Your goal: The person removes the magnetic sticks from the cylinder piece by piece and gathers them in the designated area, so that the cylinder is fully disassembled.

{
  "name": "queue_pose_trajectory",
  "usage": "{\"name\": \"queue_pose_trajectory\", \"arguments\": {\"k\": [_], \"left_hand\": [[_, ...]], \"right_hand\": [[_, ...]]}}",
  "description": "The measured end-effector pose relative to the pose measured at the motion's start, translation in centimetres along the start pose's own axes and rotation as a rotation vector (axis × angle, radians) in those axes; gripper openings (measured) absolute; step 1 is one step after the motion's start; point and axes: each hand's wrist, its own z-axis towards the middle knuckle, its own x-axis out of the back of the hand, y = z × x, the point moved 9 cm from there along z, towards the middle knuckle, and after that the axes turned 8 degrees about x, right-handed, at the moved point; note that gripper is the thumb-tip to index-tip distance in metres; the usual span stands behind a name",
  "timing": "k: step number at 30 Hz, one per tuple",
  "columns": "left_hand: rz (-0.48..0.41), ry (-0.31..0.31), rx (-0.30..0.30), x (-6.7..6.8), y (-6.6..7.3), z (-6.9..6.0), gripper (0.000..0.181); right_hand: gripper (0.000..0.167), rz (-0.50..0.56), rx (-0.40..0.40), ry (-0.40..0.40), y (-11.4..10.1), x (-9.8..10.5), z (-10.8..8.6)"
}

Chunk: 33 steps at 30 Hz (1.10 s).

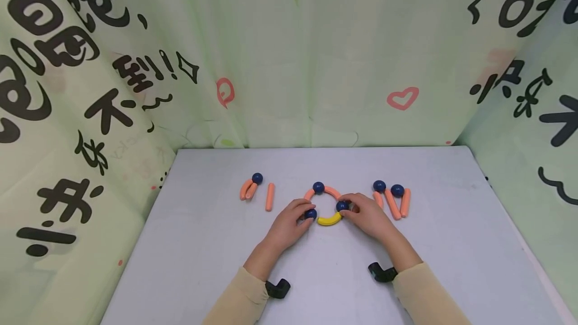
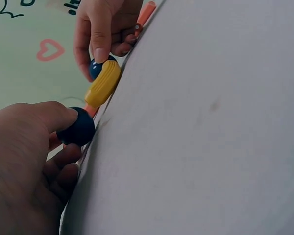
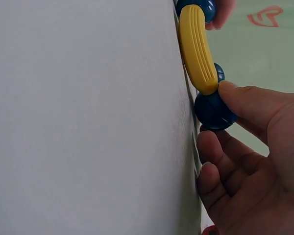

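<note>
A ring of parts lies at the middle of the table: dark blue balls, curved orange rods and a curved yellow rod (image 1: 329, 220). My left hand (image 1: 290, 223) pinches the blue ball (image 2: 76, 127) on the ring's left side. On the other side, my right hand (image 1: 369, 216) pinches another blue ball (image 3: 214, 111) with thumb and fingers, and the yellow rod's right end meets this ball. In the head view a narrow gap shows between the yellow rod and the left ball. A third blue ball (image 1: 318, 188) sits at the far side, between two orange rods (image 1: 332, 193).
To the left lie a blue ball (image 1: 257, 178) with two curved orange rods (image 1: 246, 189) and a straight orange rod (image 1: 269, 197). Right of the ring are two blue balls (image 1: 397, 191) and several orange rods (image 1: 392, 204). A printed curtain (image 1: 347, 54) stands behind the table (image 1: 194, 245).
</note>
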Motion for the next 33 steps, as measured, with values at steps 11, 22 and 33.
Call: {"name": "queue_pose_trajectory", "arguments": {"k": [11,22,33], "left_hand": [[0.064,0.009,-0.015,0.4,1.2,0.3,0.039],[0.335,0.045,-0.126,-0.5,4.2,1.5,0.037],[0.438,-0.077,-0.142,-3.4,5.3,2.7,0.039]], "right_hand": [[0.038,0.005,0.000,0.006,0.1,-0.2,0.0],[0.038,0.013,0.001,-0.002,0.1,-0.3,0.0],[0.037,0.039,0.017,0.006,0.0,0.0,-0.1]]}}
